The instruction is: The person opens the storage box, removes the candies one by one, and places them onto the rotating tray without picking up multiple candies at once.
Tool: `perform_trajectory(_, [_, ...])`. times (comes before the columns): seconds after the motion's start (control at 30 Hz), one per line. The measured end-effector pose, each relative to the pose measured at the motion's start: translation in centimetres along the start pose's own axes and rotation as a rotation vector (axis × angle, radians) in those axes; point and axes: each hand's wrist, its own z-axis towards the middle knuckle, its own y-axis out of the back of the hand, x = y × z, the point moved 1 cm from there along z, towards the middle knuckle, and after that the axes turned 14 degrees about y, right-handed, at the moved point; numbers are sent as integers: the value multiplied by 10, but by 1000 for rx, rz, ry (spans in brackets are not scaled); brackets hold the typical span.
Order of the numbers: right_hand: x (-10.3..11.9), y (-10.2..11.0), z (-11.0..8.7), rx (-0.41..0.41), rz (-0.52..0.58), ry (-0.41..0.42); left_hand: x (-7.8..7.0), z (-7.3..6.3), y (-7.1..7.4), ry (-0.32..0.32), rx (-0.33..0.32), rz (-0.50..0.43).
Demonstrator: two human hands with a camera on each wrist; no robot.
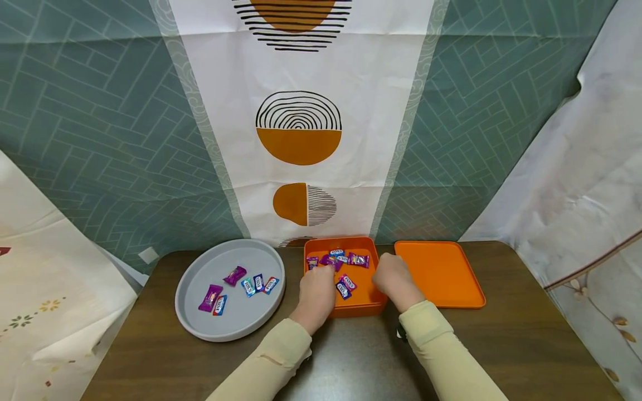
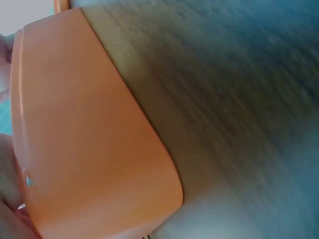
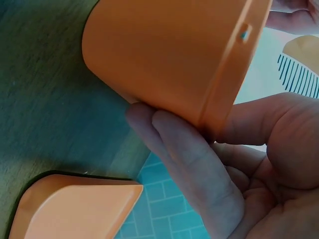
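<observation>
Small wrapped candies in purple, pink and blue lie in an open orange plastic box. My right hand grips the box's right wall; in the right wrist view, the thumb goes over the rim and the fingers press the outside. At the left wall, my left hand holds the box near its front corner, knuckles up. Only a bit of that hand shows past the rim in the left wrist view, and its outer fingers are hidden.
A round grey tray with several candies stands left of the box. To the right lies a flat orange lid. The brown wooden table meets a patterned cloth backdrop behind, with pale curtains at both sides.
</observation>
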Motion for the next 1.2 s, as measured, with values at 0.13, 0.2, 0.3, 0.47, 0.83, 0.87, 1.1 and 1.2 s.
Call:
perform_trajectory(0.13, [1, 0, -1, 2, -11, -11, 7, 0, 4, 5, 45, -143])
perform_trajectory(0.2, [1, 0, -2, -2, -11, -14, 10, 0, 9, 12, 64, -201])
perform_trajectory(0.3, [1, 0, -3, -14, -8, -10, 17, 1, 18, 24, 52, -254])
perform_trajectory(0.47, [1, -1, -3, -28, -20, 5, 32, 4, 38, 54, -45, -292])
perform_trajectory(0.83, [0, -4, -2, -30, -35, 5, 79, 13, 86, 143, -181, -320])
perform_trajectory(0.87, [0, -4, -2, -31, -39, 11, 84, 13, 91, 145, -184, -332])
perform_trajectory(1.1, [1, -3, -3, -41, -39, 17, 118, 19, 112, 137, -245, -318])
perform_trajectory(1.2, [1, -3, -3, -42, -53, 21, 129, 20, 115, 152, -226, -283])
